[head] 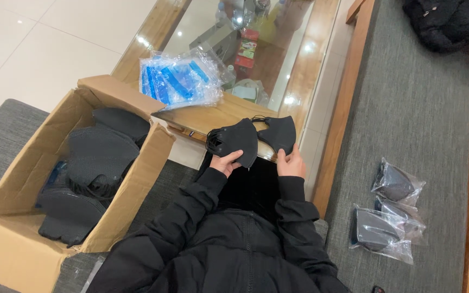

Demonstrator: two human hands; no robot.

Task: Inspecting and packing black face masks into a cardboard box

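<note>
Head view: a grey sofa (408, 108) fills the right side, running from 12 to 5 o'clock, with a dark bundle (446, 21) at its 1 o'clock corner. A glass-topped wooden table (310, 70) stretches up from the centre toward 12 o'clock. At 8 o'clock an open cardboard box (28, 179) holds stacks of black masks (99, 157). A heap of clear bags with blue print (180, 78) lies on the table's near end at 11 o'clock, just beside the box flap. Three bagged masks (389, 214) lie on the sofa at 4 o'clock, close together, well apart from the hands.

At the centre, on the table's near edge, the left hand (226, 161) grips a thick mask stack (234, 140) from below: the thumb lies across the stack's lower front, the other fingers are hidden behind it, so the hand is clamped on the stack. The stack spreads up and toward 10 o'clock from the thumb. The right hand (291, 163) pinches a single mask (279, 133) at its lower edge; the fingertips press the mask's bottom rim, and the mask rises toward 12 o'clock above them. The two masks overlap slightly at their inner edges.
</note>
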